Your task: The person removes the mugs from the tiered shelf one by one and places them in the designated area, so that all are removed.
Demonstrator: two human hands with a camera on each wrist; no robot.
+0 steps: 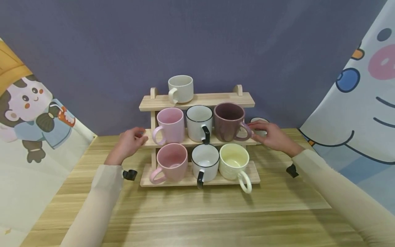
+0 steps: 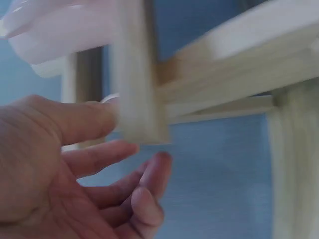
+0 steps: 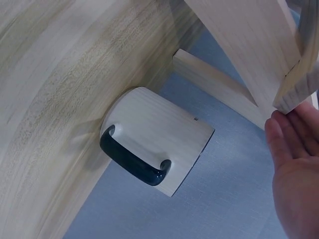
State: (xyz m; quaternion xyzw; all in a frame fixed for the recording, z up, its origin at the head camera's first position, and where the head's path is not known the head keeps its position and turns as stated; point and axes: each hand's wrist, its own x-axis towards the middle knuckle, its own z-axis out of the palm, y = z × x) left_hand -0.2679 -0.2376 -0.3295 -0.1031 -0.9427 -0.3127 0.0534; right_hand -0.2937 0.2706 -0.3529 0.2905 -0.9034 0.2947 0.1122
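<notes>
A three-tier wooden rack [image 1: 200, 183] carries mugs on each tier. My left hand [image 1: 131, 142] is at the left end of the middle shelf [image 2: 142, 74], its thumb close against the wood and its other fingers loosely bent. On the opposite side, my right hand [image 1: 273, 137] has its fingertips at the shelf's right end. In the right wrist view those fingers [image 3: 291, 137] are stretched out along the board's corner [image 3: 299, 89]; the thumb is hidden there. Near the right fingers on the middle tier is a dark mauve mug [image 1: 228, 123]; a pink mug [image 1: 171, 125] is nearest the left hand.
A white mug with a black handle [image 3: 154, 139] stands on the table behind the rack's right side. A ribbed white cup [image 1: 182, 89] sits on the top shelf. The bottom tier holds a rose mug [image 1: 172, 163], a black-handled white mug [image 1: 205, 163] and a pale yellow mug [image 1: 232, 163].
</notes>
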